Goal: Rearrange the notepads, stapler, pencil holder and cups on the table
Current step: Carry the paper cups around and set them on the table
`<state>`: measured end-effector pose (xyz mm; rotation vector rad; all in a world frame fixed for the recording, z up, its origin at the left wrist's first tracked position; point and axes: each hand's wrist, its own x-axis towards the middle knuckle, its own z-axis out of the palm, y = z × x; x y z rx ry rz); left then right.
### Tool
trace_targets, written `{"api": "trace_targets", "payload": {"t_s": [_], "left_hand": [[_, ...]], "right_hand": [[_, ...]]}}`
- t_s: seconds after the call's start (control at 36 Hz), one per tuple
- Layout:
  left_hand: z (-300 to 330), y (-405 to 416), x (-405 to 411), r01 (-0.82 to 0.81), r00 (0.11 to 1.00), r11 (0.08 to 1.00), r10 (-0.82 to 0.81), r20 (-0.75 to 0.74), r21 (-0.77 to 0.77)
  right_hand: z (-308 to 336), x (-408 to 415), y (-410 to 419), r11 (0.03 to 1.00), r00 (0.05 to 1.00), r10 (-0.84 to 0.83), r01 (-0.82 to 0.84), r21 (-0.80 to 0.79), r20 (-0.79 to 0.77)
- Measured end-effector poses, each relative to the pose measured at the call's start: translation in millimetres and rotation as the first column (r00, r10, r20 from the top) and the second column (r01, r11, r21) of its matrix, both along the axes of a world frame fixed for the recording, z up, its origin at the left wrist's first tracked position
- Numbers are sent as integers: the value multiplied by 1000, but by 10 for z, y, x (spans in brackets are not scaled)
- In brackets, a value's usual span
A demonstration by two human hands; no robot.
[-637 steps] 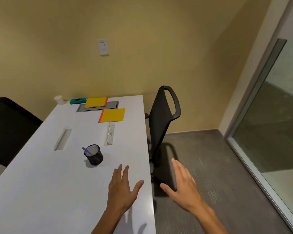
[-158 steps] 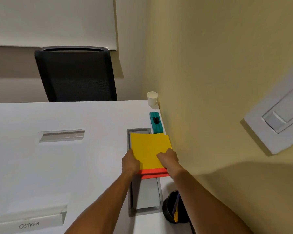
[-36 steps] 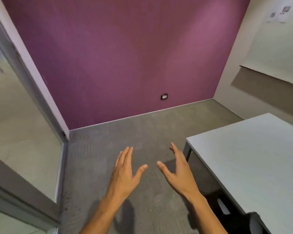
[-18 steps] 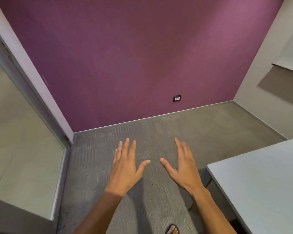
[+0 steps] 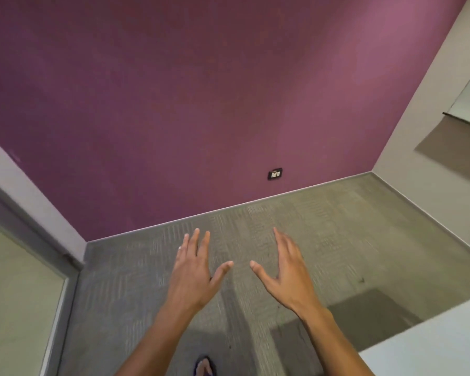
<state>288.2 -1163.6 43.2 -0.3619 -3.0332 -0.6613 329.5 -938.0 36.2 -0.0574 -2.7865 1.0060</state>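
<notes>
My left hand [image 5: 194, 272] and my right hand [image 5: 285, 272] are stretched out in front of me over the grey carpet, fingers straight and spread, holding nothing. Only a corner of the white table [image 5: 432, 346] shows at the lower right. No notepad, stapler, pencil holder or cup is in the head view.
A purple wall [image 5: 201, 104] with a low black socket [image 5: 275, 173] faces me. A glass door with a grey frame [image 5: 25, 240] stands at the left. A beige wall with a whiteboard edge [image 5: 467, 115] is at the right. My sandalled foot [image 5: 205, 366] shows below.
The view has swung left, away from the table, so less of the table shows. Both hands stay open and held out, a little further apart than a second ago.
</notes>
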Motion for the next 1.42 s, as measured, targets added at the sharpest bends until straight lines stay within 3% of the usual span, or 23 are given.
{"api": "trace_targets", "payload": {"t_s": [0.28, 0.58, 0.83, 1.42], "left_hand": [[-112, 533, -1821, 111, 994, 994, -111, 21, -3], [3, 1447, -3266, 405, 910, 914, -406, 82, 28], [-107, 2777, -3720, 612, 783, 790, -610, 124, 21], [73, 6537, -4272, 761, 639, 644, -765, 74, 82]], "right_hand": [[-185, -1444, 440, 978, 978, -206, 206, 16, 21], [-152, -2305, 915, 887, 889, -457, 457, -70, 25], [-348, -2518, 1926, 760, 762, -647, 647, -60, 35], [-73, -2815, 5319, 583, 579, -812, 810, -67, -64]]}}
